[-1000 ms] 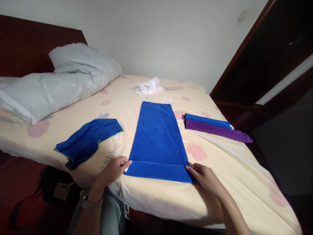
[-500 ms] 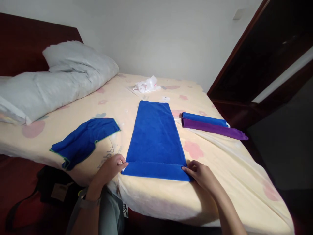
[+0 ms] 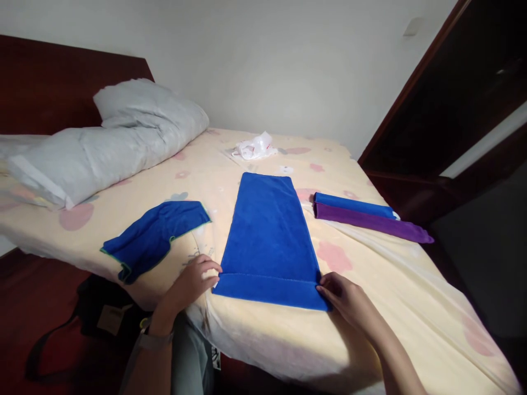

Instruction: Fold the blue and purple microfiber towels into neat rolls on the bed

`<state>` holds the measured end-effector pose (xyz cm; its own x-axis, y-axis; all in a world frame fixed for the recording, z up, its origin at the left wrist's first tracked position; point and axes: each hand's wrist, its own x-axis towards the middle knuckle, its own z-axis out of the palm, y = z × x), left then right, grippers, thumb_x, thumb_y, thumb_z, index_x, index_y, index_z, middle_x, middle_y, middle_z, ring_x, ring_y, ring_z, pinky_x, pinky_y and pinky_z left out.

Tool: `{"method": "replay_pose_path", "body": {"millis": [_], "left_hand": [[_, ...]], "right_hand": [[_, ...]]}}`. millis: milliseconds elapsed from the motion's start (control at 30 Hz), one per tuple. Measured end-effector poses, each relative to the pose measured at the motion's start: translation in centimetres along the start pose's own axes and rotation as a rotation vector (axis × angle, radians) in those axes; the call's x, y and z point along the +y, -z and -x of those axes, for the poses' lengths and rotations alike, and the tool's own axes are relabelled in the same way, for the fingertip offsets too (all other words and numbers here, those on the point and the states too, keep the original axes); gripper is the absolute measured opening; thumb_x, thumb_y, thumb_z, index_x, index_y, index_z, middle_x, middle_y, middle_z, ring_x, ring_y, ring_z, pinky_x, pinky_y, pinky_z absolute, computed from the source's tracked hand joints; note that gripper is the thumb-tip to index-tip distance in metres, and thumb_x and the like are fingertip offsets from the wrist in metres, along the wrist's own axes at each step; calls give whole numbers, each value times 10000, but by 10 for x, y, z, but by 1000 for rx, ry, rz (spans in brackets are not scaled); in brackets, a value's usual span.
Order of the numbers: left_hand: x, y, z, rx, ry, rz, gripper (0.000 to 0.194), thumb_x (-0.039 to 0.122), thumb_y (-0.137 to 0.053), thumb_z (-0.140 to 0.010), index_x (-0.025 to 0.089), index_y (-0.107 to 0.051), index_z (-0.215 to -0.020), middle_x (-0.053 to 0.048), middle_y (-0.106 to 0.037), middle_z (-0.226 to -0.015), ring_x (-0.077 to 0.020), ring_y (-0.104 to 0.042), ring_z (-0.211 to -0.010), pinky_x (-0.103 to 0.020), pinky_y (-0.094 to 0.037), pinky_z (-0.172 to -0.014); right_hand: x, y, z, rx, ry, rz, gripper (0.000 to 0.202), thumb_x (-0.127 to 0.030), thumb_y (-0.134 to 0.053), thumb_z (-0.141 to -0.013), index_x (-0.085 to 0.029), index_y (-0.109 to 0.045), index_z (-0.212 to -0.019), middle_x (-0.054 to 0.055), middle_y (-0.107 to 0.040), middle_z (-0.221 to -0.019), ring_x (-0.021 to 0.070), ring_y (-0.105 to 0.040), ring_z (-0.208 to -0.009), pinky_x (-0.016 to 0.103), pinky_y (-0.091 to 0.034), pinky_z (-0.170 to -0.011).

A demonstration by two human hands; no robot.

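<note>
A blue towel point(image 3: 269, 230) lies flat on the bed, its near end folded over into a narrow strip point(image 3: 272, 292). My left hand point(image 3: 194, 282) is at the left end of this fold, thumb and forefinger closed at the towel's edge. A bit of white shows beside that thumb. At the right end, my right hand point(image 3: 343, 296) pinches the edge between thumb and forefinger. To the left lies a loosely crumpled blue cloth with green edging point(image 3: 158, 236). On the right rest a rolled blue towel point(image 3: 354, 205) and a rolled purple towel point(image 3: 370, 222), side by side.
The bed point(image 3: 411, 307) has a cream patterned sheet, and its edge runs close in front of me. A grey quilt point(image 3: 123, 148) is heaped at the back left. A white plastic bag point(image 3: 255, 147) sits near the wall. On the floor is a black bag point(image 3: 105, 307).
The view has shifted slightly, so everything sits a little further right. My left fingers have loosened a little at the fold's left end. The towel's fold stays about the same.
</note>
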<state>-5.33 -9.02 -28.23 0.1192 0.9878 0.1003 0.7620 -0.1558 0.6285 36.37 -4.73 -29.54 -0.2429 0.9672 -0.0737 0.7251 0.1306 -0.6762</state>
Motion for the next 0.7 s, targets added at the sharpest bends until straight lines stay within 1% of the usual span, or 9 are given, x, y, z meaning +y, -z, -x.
{"method": "replay_pose_path", "body": {"millis": [67, 133, 267, 333, 400, 467, 567, 633, 700], "left_hand": [[7, -2, -2, 32, -127, -41, 269, 113, -493, -823, 245, -720, -879, -31, -667, -1010, -188, -619, -1000, -319, -465, -924], [12, -4, -2, 2, -199, -46, 350, 55, -433, -813, 243, -727, -839, -27, -691, -977, -177, -631, -994, -314, -468, -936], [14, -1, 0, -106, -197, -16, 351, 52, -482, -769, 244, -737, -915, -12, -738, -971, -173, -667, -973, -306, -497, -941], [11, 2, 2, -137, -185, -31, 327, 112, -583, -746, 246, -729, -1006, -25, -736, -1053, -203, -662, -1039, -327, -500, -971], [7, 5, 3, -161, -180, -61, 381, 179, -684, -707, 250, -710, -1081, -38, -720, -1128, -233, -645, -1098, -352, -495, -1000], [2, 5, 3, -174, -188, -72, 415, 195, -709, -690, 259, -701, -1100, -39, -708, -1155, -239, -636, -1118, -360, -489, -1012], [-5, 1, 1, -149, -202, -25, 353, 133, -613, -712, 254, -708, -1030, -32, -716, -1096, -211, -646, -1078, -336, -491, -994], [-8, -1, -1, -133, -179, 23, 302, 117, -565, -715, 243, -706, -950, -29, -722, -1039, -195, -657, -1030, -315, -499, -963], [-10, -1, -2, -120, -127, 54, 220, 151, -561, -745, 235, -692, -900, -27, -721, -1012, -190, -660, -999, -304, -502, -935]], "right_hand": [[-3, 0, 0, 47, 69, 11, 220, -428, -521, -916, -248, -638, -965, 61, -678, -940, 224, -660, -787, 337, -499, -713], [-6, 1, 0, 58, 138, 24, 214, -370, -488, -931, -246, -660, -956, 82, -662, -1033, 235, -657, -882, 354, -511, -785], [-14, 9, 5, -96, 261, 54, 209, -302, -529, -912, -269, -712, -1008, 68, -679, -1136, 254, -625, -1081, 390, -481, -971], [-16, 14, 9, -162, 250, 49, 253, -343, -619, -874, -275, -710, -1100, 68, -658, -1228, 266, -599, -1152, 400, -464, -1021], [-16, 17, 13, -204, 215, 41, 381, -379, -714, -805, -276, -697, -1172, 74, -618, -1316, 289, -566, -1215, 413, -452, -1049], [-16, 20, 15, -230, 192, 34, 469, -365, -757, -760, -277, -687, -1216, 77, -597, -1357, 302, -549, -1243, 421, -446, -1060], [-17, 21, 16, -200, 192, 15, 408, -340, -720, -791, -279, -703, -1194, 69, -627, -1320, 293, -568, -1217, 420, -446, -1054], [-18, 20, 15, -156, 203, -16, 262, -343, -647, -853, -271, -738, -1089, 62, -671, -1237, 277, -602, -1154, 405, -460, -1019], [-18, 19, 12, -118, 195, -59, 212, -341, -569, -904, -251, -741, -990, 59, -707, -1119, 255, -643, -1031, 377, -493, -926]]}}
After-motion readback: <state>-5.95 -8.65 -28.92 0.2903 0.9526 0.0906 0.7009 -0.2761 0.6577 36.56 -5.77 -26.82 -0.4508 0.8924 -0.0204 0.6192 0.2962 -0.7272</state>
